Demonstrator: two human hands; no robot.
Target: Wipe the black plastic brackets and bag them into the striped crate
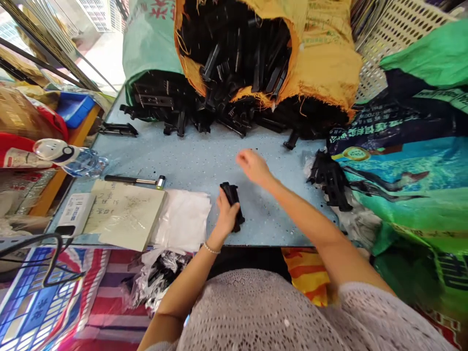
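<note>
My left hand is wrapped round a long black plastic part, steadying it near the front edge of the blue speckled table. Above and to the right of that part is my right hand, its fingers curled together. Whatever it may hold is hidden. Farther back, several similar black parts spill out of an orange woven sack and a pale green sack. Another small pile of black parts lies to the right, by my right forearm.
On the left lie a small hammer, a marked cardboard sheet, white paper and a white box. A clear plastic bottle rests at the table's left edge. A blue-green printed bag crowds the right side.
</note>
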